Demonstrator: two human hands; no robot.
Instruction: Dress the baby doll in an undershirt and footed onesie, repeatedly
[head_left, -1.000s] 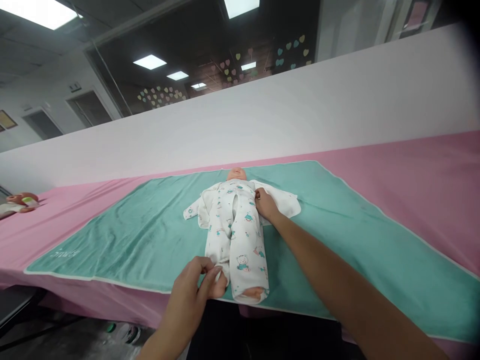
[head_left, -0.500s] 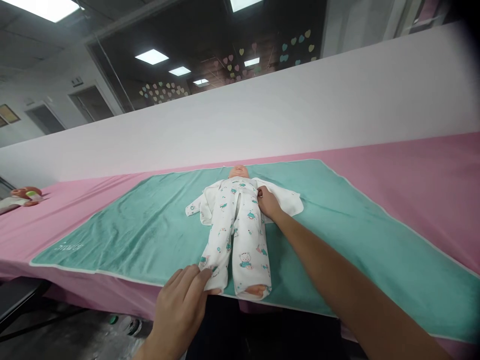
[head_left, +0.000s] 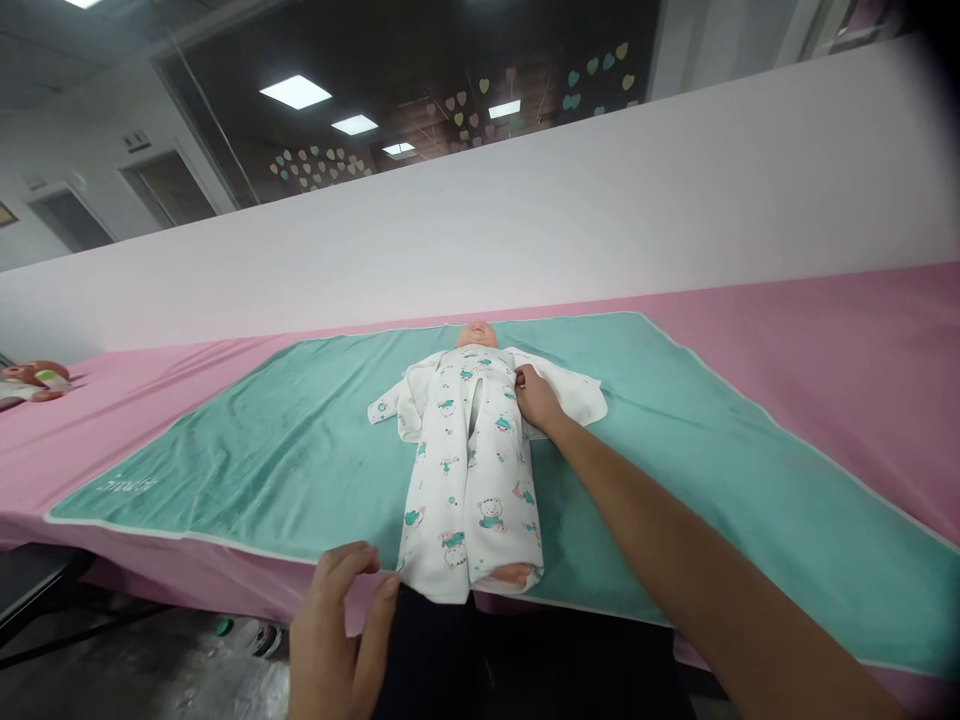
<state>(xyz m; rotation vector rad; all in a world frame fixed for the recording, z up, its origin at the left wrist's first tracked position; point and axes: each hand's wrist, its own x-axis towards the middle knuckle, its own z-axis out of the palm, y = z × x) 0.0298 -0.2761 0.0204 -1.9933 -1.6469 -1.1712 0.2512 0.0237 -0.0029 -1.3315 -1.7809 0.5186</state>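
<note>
We have a doll (head_left: 477,336) lying face up on a green blanket (head_left: 300,440), its head at 12 o'clock and its legs toward us at 6. White patterned clothes (head_left: 450,480) cover its body and legs, and a bit of foot (head_left: 513,574) shows in the leg opening nearer 5 o'clock; the other opening lies flat and shows none.

Our left hand (head_left: 336,625) is at about 7 o'clock, thumb and fingers spread, the thumb just beside the hem; we cannot tell whether it touches. Our right hand (head_left: 537,402) is between 1 and 2 o'clock, fingers curled against the side of the clothes. The tips are hidden, so we cannot tell whether they pinch cloth.

We judge the cloth light, soft and limp, apt to crease but hardly slippery or fragile. It probably handles best in a thumb-and-fingertip pinch at the hem or the side edge. The doll looks firmer and likely fairly light; a leg through the cloth should give a steadier hold.
</note>
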